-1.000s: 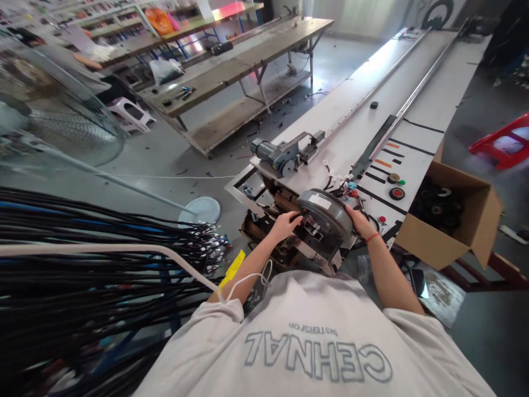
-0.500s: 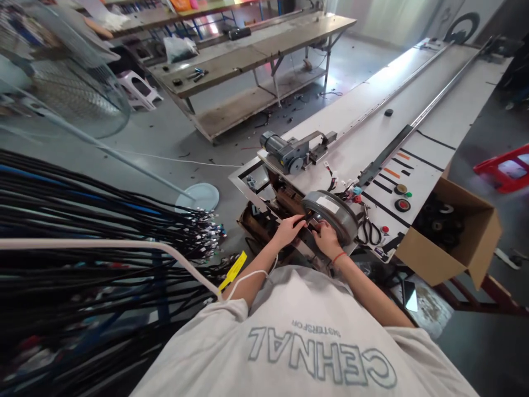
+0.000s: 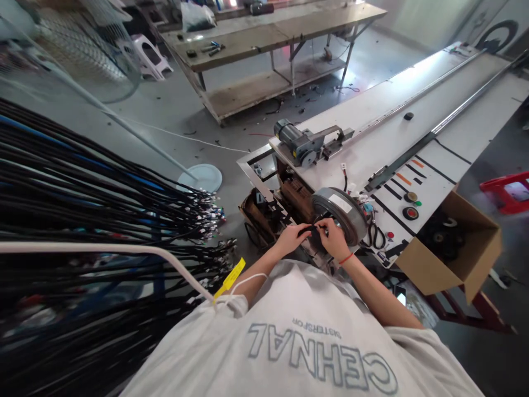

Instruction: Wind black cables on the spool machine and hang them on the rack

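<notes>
Between my two hands runs a short dark length that looks like a black cable (image 3: 308, 229). My left hand (image 3: 291, 240) pinches its left end with closed fingers. Fingers of my right hand (image 3: 333, 240) close on the other end, just in front of a round grey drum (image 3: 349, 218) with a white label. Both hands are at the near end of the long white workbench (image 3: 372, 149). Black-handled scissors (image 3: 375, 236) lie right of the drum, and small wires with connectors (image 3: 366, 205) lie behind it. The cable's finer detail is too small to make out.
A grey motor unit (image 3: 295, 138) sits on the bench corner. Right stands an open cardboard box (image 3: 433, 267) holding dark parts. Bundled black cables (image 3: 103, 182) hang at left beside a pale bent tube (image 3: 165, 253). A fan (image 3: 95, 49) stands beyond them.
The view has shifted, so the bench sits further right. My hands have lifted slightly and turned, and the dark length between their fingers now shows more plainly.
</notes>
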{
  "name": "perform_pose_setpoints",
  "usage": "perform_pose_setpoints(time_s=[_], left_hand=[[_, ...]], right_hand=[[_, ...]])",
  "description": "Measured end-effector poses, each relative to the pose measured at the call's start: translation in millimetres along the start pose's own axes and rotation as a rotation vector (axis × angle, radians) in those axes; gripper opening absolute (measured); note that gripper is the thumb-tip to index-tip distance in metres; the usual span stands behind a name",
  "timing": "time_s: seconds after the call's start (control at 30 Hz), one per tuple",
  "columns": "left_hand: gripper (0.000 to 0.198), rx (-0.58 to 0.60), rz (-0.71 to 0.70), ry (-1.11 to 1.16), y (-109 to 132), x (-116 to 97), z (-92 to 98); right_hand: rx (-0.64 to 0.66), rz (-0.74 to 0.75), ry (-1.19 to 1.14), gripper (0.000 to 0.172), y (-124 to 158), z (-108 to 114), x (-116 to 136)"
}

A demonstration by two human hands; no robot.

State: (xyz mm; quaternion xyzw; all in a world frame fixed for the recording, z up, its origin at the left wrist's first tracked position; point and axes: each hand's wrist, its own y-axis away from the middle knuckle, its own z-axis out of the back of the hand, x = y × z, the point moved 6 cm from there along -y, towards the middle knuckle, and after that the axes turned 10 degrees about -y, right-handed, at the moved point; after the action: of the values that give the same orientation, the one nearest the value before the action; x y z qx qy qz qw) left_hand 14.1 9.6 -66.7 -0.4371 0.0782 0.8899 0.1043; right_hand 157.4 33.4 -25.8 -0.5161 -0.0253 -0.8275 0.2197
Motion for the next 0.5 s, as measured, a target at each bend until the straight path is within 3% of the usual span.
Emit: perform_pose_setpoints(time_s=[0.1,0.17,0.27,0.4,0.5], left_hand=[[0.032,0.027,-0.002,-0.062,2.2,-1.6,-4.5],[0.032,0.048,0.001,-0.040,2.6,-3.1,-6.1],[0.032,0.036,0.011,0.006,5.5,-5.1,-8.3],[0.035,-0.002,0.014,-0.021,16.2,-4.4,-14.4],[0.036,-0.052,0.023,-0.080,18.1,-3.8,-15.1]], right_hand=[[0.104,0.181,0.053,0.026,-15.2,-1.0,21.1],[0.138,0.221,0.131,0.022,-15.9,-1.3,24.2],[0.135,0.182,0.252,0.023,-11.5,-2.8,12.4],[0.147,0.071,0.308,0.039,-16.2,-12.5,-7.3],[0.137,0.056,0.263,0.038,-18.1,-13.4,6.1]])
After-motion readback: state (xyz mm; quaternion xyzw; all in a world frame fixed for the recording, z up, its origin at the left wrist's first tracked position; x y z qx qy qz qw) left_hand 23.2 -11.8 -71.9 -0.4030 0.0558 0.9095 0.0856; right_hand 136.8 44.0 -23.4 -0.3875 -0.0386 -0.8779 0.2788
